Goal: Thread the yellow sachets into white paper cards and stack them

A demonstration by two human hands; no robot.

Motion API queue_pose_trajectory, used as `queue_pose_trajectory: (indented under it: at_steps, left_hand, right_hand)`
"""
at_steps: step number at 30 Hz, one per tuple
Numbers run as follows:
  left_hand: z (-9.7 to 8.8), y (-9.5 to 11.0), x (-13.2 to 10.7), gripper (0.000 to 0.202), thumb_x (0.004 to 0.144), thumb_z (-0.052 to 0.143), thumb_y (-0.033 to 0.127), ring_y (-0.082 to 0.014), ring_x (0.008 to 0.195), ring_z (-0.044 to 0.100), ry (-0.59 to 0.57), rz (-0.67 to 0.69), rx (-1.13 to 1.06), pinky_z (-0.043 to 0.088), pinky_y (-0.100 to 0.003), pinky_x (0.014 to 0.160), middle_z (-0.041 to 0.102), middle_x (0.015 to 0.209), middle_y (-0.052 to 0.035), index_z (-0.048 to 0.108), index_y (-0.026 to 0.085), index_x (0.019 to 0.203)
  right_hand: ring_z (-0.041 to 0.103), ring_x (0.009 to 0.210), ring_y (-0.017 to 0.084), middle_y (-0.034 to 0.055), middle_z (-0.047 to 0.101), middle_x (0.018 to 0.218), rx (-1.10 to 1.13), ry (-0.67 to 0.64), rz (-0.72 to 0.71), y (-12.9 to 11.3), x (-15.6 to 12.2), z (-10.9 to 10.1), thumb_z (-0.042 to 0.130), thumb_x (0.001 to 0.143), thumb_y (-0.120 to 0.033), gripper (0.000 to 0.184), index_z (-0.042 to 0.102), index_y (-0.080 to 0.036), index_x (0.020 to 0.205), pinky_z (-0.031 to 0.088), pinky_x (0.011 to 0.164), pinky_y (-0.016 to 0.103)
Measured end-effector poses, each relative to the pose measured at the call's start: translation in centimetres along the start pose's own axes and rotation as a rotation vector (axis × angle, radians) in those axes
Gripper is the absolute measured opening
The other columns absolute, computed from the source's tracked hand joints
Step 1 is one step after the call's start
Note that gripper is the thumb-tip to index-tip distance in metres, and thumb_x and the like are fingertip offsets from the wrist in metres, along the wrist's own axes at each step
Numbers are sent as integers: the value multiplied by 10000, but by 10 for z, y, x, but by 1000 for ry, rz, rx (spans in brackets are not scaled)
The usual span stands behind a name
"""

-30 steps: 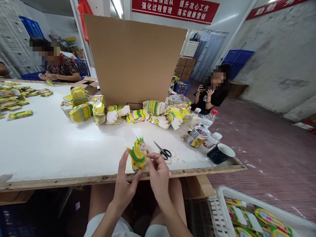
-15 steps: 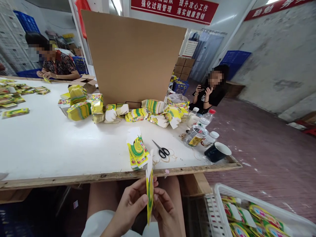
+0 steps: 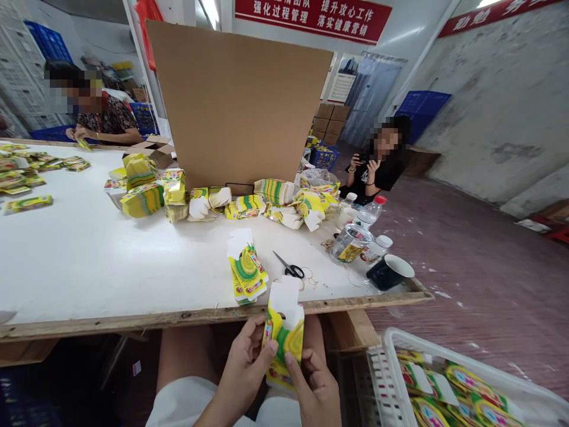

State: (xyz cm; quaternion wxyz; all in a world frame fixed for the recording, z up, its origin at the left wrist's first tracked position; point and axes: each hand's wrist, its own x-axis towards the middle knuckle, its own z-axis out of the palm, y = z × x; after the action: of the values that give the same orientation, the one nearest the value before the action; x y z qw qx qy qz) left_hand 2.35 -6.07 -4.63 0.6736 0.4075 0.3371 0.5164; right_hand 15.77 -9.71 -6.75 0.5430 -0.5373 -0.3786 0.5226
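Between my two hands, over my lap and just in front of the table edge, is a yellow and green printed carton (image 3: 293, 344) with its white end flaps sticking up. My left hand (image 3: 249, 362) grips its left side, thumb on the front face. On the lower right, my right hand (image 3: 313, 379) pinches it with the thumb in front and fingers behind. Beyond it on the table lies a small fanned stack of flat cartons (image 3: 246, 273). Black-handled scissors (image 3: 291, 268) rest to the right of that stack, near some rubber bands (image 3: 313, 277).
Bundles of cartons (image 3: 142, 198) line the foot of a tall cardboard sheet (image 3: 240, 107). A clear jar (image 3: 352, 242), bottles and a dark mug (image 3: 389, 274) stand at the right corner. A white basket (image 3: 386, 373) of cartons sits low right. Two people (image 3: 106, 118) are beyond the table.
The carton has turned from edge-on to broad face toward me, and it looks wider. My right hand has shifted slightly right, its thumb now on the front face.
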Motion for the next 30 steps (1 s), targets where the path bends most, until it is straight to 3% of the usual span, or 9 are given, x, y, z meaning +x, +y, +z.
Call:
queue_pose_trajectory:
  at_steps: [3, 6, 8, 11, 15, 17, 21, 26, 30]
  left_hand:
    - [-5, 1, -1, 414, 876, 660, 312, -190, 856, 708, 1, 22, 31, 528, -265, 749, 746, 970, -76, 426, 232, 1207]
    - [-10, 8, -4, 483, 914, 599, 321, -204, 926, 697, -81, 9, 51, 525, -298, 796, 721, 1058, -101, 327, 254, 1308]
    - [-13, 15, -6, 560, 928, 575, 330, -218, 985, 679, -144, -15, 86, 514, -322, 844, 701, 1104, -116, 278, 255, 1397]
    - [-14, 23, -8, 509, 908, 608, 326, -221, 955, 678, -236, -74, 100, 504, -321, 842, 711, 1026, -100, 398, 226, 1361]
    - [-13, 23, -9, 342, 816, 727, 294, -192, 803, 687, -297, -162, -10, 500, -263, 711, 723, 885, -55, 557, 208, 1100]
    - [-12, 20, -9, 427, 808, 735, 296, -190, 794, 692, -281, -163, -25, 507, -260, 703, 729, 915, -60, 542, 222, 1182]
    - [-14, 19, -7, 793, 832, 706, 315, -233, 909, 706, -242, -130, 42, 541, -340, 817, 728, 1063, -106, 273, 275, 1496]
    - [-15, 21, -3, 460, 847, 674, 303, -290, 1100, 660, -180, -34, 233, 549, -346, 868, 708, 1171, -143, 598, 217, 1293]
    - [-10, 21, -3, 412, 865, 631, 277, -309, 1220, 593, -148, 22, 337, 563, -332, 859, 671, 1257, -142, 630, 225, 1274]
  right_hand:
    - [691, 799, 243, 78, 732, 859, -87, 0, -80, -6, 4, -2, 755, 776, -436, 272, 677, -192, 869, 582, 738, 333]
    - [664, 1022, 260, 112, 684, 1161, -82, -41, -180, -22, 10, -5, 725, 817, -391, 445, 606, -245, 1220, 561, 845, 351]
    - [645, 1074, 260, 120, 649, 1235, -66, -89, -210, -35, 15, -9, 698, 840, -392, 488, 566, -267, 1294, 548, 871, 354]
    - [667, 935, 236, 96, 698, 1059, -100, -199, -172, -51, 21, -15, 681, 846, -421, 359, 648, -246, 1158, 547, 802, 325]
    - [596, 695, 177, 26, 641, 765, -220, -258, -151, -59, 27, -22, 649, 854, -471, 270, 680, -203, 845, 497, 618, 253]
    - [582, 681, 174, 20, 620, 723, -270, -235, -189, -59, 29, -22, 628, 869, -468, 294, 666, -196, 763, 491, 619, 251]
    - [655, 846, 222, 68, 697, 945, -204, -118, -239, -56, 31, -19, 674, 845, -418, 264, 683, -235, 1034, 540, 757, 316]
    - [645, 1006, 285, 100, 721, 1007, -296, -144, -341, -62, 31, -26, 610, 858, -518, 321, 783, -258, 935, 504, 908, 418]
    - [651, 753, 226, 69, 729, 897, -372, -195, -175, -63, 30, -28, 697, 796, -441, 370, 740, -234, 1099, 534, 658, 327]
